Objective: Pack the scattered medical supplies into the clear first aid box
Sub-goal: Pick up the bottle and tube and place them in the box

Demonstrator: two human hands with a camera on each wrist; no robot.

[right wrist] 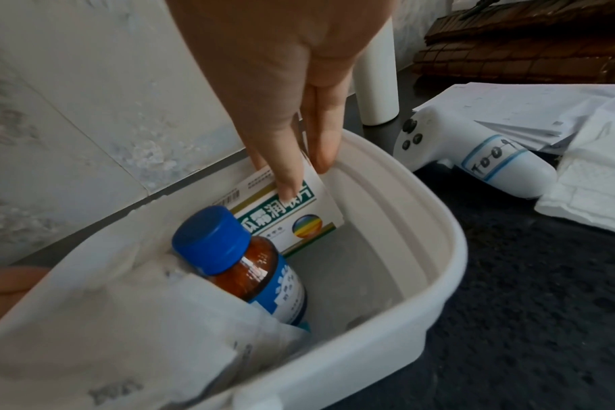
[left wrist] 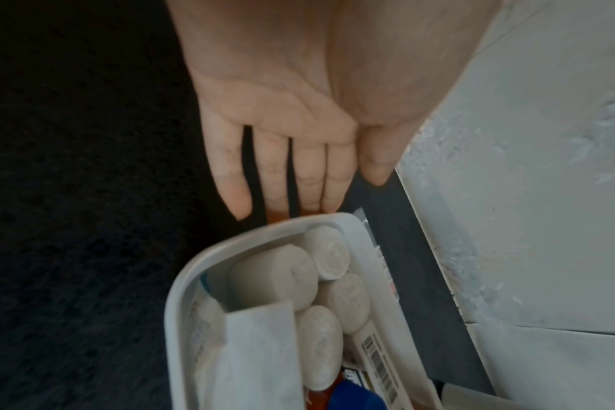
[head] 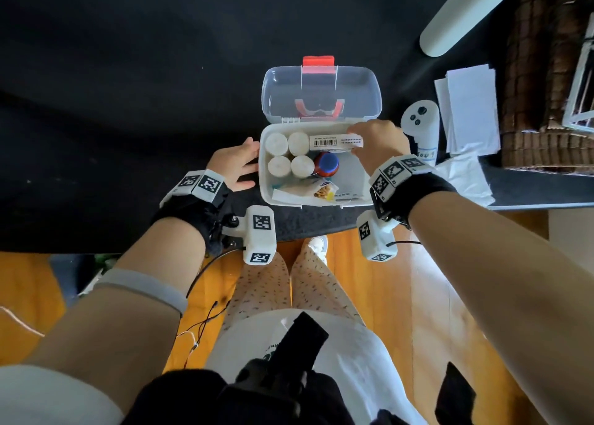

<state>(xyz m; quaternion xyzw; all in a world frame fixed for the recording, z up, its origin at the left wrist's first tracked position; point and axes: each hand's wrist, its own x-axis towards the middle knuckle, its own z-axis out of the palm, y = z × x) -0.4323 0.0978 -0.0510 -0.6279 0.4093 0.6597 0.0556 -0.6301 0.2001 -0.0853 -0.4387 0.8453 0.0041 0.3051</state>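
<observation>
Box [head: 360,180] of clear plastic sits open on the dark surface [head: 96,119], lid [head: 321,93] raised at the far side with its red latch [head: 318,63] on top. I see my right hand [head: 374,143] reaching into the far right corner; its grip is clamped on a medicine carton [right wrist: 292,219], fingers [right wrist: 292,177] pressed on the printed face and the carton standing on edge against the far wall. The carton's barcode side faces up in the head view. My left hand [head: 233,164] lies against the box's left outer wall, grip apart, fingers [left wrist: 229,172] straight and touching the rim.

Inside the box, four white bandage rolls [head: 291,154] stand upright in the far left part. An amber bottle [right wrist: 253,274] with a blue cap [right wrist: 211,240] leans just beside them, near the carton. Flat white packets [head: 308,190] lie along the near wall.

Outside, to the right, a white controller [head: 421,125] rests near a stack of white papers [head: 469,106].
</observation>
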